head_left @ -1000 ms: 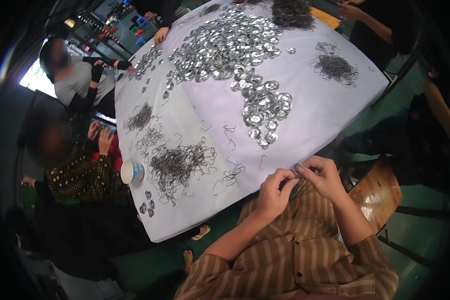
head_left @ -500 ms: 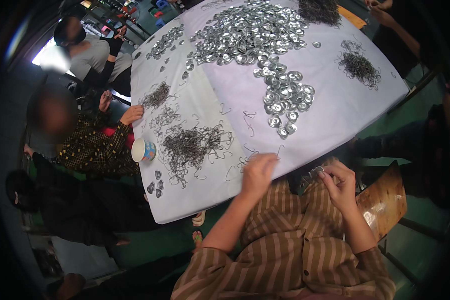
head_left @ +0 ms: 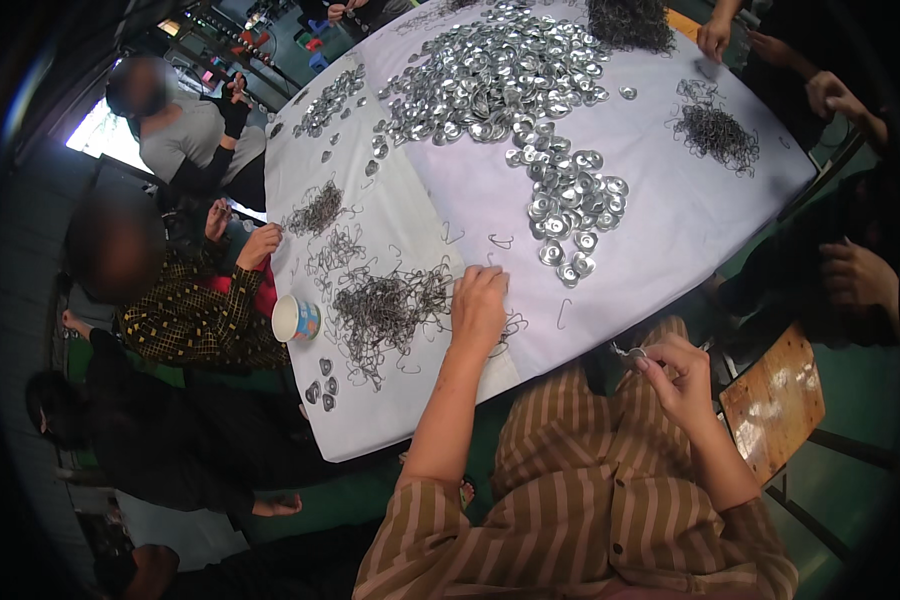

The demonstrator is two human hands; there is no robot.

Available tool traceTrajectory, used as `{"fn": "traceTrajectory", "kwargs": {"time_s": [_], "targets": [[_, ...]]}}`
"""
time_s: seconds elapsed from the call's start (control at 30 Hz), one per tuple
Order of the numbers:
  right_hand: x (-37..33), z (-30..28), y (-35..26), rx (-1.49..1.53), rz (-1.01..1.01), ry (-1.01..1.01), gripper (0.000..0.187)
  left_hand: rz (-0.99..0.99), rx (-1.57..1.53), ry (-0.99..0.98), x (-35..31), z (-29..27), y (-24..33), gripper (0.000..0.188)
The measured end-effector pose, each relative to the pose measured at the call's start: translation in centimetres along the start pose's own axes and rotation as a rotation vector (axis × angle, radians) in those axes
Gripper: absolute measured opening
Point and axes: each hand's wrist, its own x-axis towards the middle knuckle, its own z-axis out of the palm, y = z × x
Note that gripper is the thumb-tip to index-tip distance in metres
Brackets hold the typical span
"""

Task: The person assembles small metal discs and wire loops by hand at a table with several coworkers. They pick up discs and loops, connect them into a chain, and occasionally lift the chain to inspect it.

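Observation:
My left hand point(head_left: 479, 308) rests on the white-covered table, fingers bent and close together, fingertips down by a few loose wire hooks point(head_left: 501, 241). Whatever lies under those fingertips is hidden. Over my lap, my right hand point(head_left: 682, 378) pinches a small shiny metal disc point(head_left: 630, 351), seen edge-on, with thin wire showing beside it. To the left of my left hand spreads a tangled pile of dark wire hooks point(head_left: 378, 305). Ahead is a trail of silvery round discs point(head_left: 575, 195), running back into a large heap of discs point(head_left: 500, 75). One single hook point(head_left: 564, 313) lies right of my left hand.
A paper cup point(head_left: 296, 318) stands near the table's left edge, a few discs point(head_left: 322, 385) below it. More hooks point(head_left: 718, 138) lie at the right. Co-workers' hands point(head_left: 260, 245) are at the left edge, others point(head_left: 835, 95) at the right. A wooden stool point(head_left: 773, 405) stands at my right.
My left hand has moved left and farther onto the table, toward the hooks. The right hand stays over my lap with its disc. Co-workers' hands at the right have shifted.

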Motion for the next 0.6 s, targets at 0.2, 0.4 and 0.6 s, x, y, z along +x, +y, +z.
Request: {"fn": "traceTrajectory", "kwargs": {"time_s": [0.2, 0.4, 0.6], "targets": [[-0.1, 0.1, 0.2, 0.034, 0.008, -0.006, 0.006, -0.167, -0.077, 0.162, 1.9, 1.5, -1.3, 0.034], [-0.3, 0.1, 0.2, 0.047, 0.013, -0.032, 0.006, -0.024, -0.038, 0.061, 3.1, 1.5, 0.5, 0.033], [-0.7, 0.0, 0.6, 0.043, 0.047, -0.038, 0.006, -0.092, -0.110, 0.055, 0.8, -0.8, 0.3, 0.022]]}}
